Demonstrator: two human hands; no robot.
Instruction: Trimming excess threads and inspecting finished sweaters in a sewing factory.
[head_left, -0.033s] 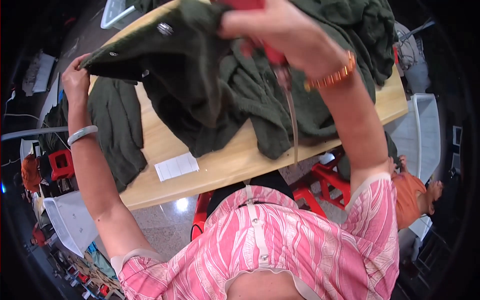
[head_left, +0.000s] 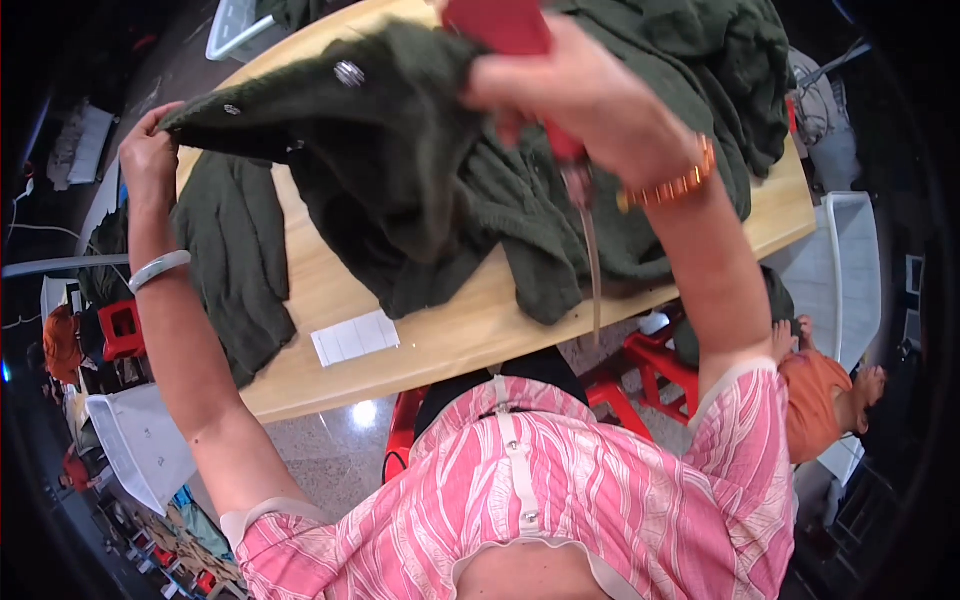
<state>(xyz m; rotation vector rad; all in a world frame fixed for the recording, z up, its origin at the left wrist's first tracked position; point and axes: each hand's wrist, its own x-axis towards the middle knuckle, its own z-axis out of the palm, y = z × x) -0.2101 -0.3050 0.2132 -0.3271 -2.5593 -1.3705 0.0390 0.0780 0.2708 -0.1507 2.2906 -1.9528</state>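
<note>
A dark green knitted garment point(head_left: 400, 130) with shiny round metal fasteners is held up above the table. My left hand point(head_left: 150, 158) pinches its left corner, stretching the edge out. Over the garment's right side, my right hand point(head_left: 575, 85) is wrapped round a red hand tool point(head_left: 500, 24) with a pale hose point(head_left: 592, 255) hanging from its lower end. The tool's exact kind cannot be made out, and its far end leaves the frame. Between my hands the garment droops in folds onto the table.
More dark green knitwear point(head_left: 700, 60) covers the right of the pale wooden table point(head_left: 450, 340); another piece point(head_left: 235, 250) hangs over its left edge. A white paper strip point(head_left: 356, 338) lies near the front edge. Red stools point(head_left: 660, 370), white bins point(head_left: 850, 270) and a person in orange point(head_left: 812, 400) are around.
My right hand and the red tool have shifted slightly right, drawing the garment's right part along. My left hand has moved a little left, still gripping the corner.
</note>
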